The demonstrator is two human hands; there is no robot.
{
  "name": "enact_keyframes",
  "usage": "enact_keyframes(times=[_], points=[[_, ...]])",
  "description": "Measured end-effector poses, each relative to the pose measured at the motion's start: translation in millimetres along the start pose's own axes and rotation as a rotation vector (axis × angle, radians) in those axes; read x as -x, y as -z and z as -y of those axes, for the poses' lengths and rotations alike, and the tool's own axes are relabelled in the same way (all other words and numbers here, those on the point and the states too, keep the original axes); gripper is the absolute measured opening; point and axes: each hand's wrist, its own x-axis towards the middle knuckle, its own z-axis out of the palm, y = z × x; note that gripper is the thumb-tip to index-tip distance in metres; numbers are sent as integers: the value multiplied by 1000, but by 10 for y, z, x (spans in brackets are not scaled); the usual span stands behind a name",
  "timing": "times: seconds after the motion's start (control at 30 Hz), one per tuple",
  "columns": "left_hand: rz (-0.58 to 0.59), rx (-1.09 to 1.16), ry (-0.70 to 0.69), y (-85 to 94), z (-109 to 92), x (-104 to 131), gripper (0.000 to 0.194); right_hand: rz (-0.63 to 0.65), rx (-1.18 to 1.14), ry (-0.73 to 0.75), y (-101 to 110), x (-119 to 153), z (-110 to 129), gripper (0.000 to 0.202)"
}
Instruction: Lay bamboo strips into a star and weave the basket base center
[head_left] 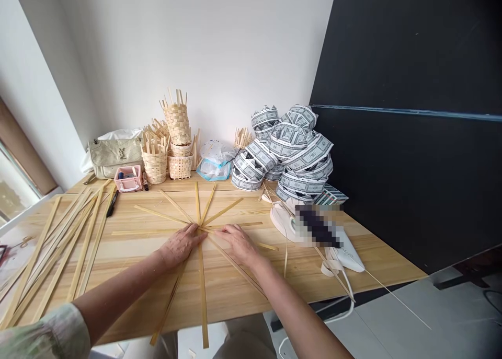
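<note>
Flat bamboo strips (202, 296) radiate like a star on the wooden table in front of me, crossing at one centre. My left hand (181, 245) is at the left of this crossing, its fingers together and pressing the strips down there. Just to the right, my right hand (237, 243) has its thumb and fingertips closed on a strip close to the centre. Both hands hide parts of the strips beneath them. Some strip ends reach past the table's front edge.
Loose strips (65, 249) lie along the table's left side, near a black pen (112, 203). At the back are a pink basket (128, 178), a beige bag (113, 158), woven baskets (176, 124) and stacked grey-patterned rings (288, 150). A white-handled tool (349, 252) with a cord lies right.
</note>
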Motion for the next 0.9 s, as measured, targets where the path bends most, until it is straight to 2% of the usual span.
enact_keyframes(times=[0.47, 0.63, 0.77, 0.9], points=[[-45, -59, -38, -61, 40, 0, 42, 12, 86, 35, 16, 47, -38, 39], [-49, -90, -36, -64, 32, -6, 42, 25, 164, -3, 14, 55, 14, 39], [-50, -104, -31, -54, 18, -6, 43, 21, 191, -23, -2, -73, 125, 33], [-58, -127, -37, -36, 2, -8, 44, 35, 148, -3, -61, -342, 232, 34]])
